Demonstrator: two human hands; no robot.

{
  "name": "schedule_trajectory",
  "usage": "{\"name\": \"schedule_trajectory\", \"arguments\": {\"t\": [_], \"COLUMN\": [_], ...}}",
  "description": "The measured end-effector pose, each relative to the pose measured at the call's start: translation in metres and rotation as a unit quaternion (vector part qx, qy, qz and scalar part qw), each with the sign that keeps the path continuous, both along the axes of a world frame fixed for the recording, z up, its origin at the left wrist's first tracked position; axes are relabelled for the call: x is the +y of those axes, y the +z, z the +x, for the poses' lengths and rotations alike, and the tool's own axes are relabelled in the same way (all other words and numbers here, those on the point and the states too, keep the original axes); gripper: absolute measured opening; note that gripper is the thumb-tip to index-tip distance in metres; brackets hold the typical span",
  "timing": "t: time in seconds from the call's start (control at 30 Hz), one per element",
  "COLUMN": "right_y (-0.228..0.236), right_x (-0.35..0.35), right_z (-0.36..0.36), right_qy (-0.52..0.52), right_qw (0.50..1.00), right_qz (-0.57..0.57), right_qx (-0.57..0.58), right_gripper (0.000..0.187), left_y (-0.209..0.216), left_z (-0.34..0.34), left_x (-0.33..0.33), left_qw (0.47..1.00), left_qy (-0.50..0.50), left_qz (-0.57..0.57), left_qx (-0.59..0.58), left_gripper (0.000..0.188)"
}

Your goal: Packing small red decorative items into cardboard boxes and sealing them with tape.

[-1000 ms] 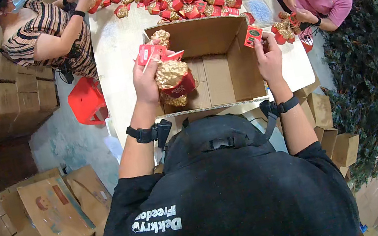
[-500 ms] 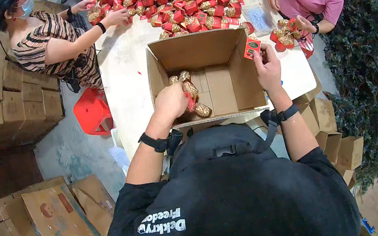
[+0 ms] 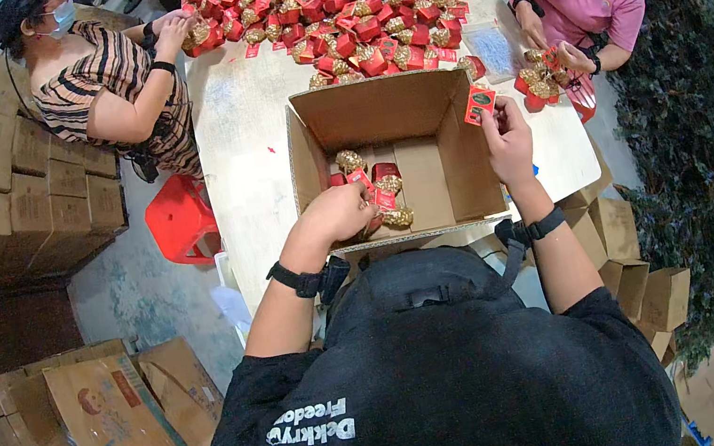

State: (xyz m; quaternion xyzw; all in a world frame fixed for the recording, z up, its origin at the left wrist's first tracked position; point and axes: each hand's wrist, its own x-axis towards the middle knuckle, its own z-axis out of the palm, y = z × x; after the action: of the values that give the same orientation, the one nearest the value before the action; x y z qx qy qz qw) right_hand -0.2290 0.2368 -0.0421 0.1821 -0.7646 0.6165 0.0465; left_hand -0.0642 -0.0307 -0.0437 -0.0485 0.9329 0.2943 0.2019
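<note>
pinching a red card (image 3: 477, 104) — right hand (image 3: 510, 143) beside the carton (image 3: 389, 105).

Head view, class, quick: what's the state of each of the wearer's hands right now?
Left hand: in the box, at the red-and-gold pieces; whether it grips cannot be told.
Right hand: closed, holding a red card.

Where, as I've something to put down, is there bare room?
Tabletop from the open carton to the left edge, barring a red scrap; also the carton floor, right side. Crowded: the far end, under the red-and-gold heap, and the carton's left side, with the left hand among pieces.
</note>
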Motion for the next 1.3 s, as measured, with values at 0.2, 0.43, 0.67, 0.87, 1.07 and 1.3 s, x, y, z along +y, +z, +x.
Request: {"name": "schedule_trajectory", "arguments": {"t": [0.2,0.43,0.67,0.87,1.07,1.3], "right_y": [0.007,0.003,0.004,-0.003,0.000,0.007], "right_x": [0.000,0.002,0.003,0.003,0.002,0.002], "right_z": [0.003,0.002,0.003,0.000,0.000,0.003], "right_qy": [-0.008,-0.010,-0.001,0.000,-0.006,-0.003], "right_qw": [1.000,1.000,1.000,1.000,1.000,0.999], "right_qz": [0.020,0.007,0.022,0.022,0.006,0.030], "right_qx": [0.008,0.003,0.011,0.011,0.029,0.037], "right_gripper": [0.014,0.015,0.012,0.013,0.014,0.012], "left_y": [0.005,0.010,0.009,0.006,0.010,0.013], "left_z": [-0.001,-0.002,0.000,0.000,-0.002,-0.004], "left_x": [0.002,0.005,0.004,0.003,0.004,0.005], "left_qw": [1.000,1.000,1.000,1.000,1.000,1.000], "left_qy": [0.003,0.003,-0.003,-0.009,-0.003,-0.002], "left_qz": [-0.003,-0.008,-0.009,-0.006,-0.007,-0.013], "left_qx": [0.012,-0.005,0.002,0.007,-0.004,-0.008], "left_gripper": [0.039,0.043,0.044,0.043,0.045,0.046]}}
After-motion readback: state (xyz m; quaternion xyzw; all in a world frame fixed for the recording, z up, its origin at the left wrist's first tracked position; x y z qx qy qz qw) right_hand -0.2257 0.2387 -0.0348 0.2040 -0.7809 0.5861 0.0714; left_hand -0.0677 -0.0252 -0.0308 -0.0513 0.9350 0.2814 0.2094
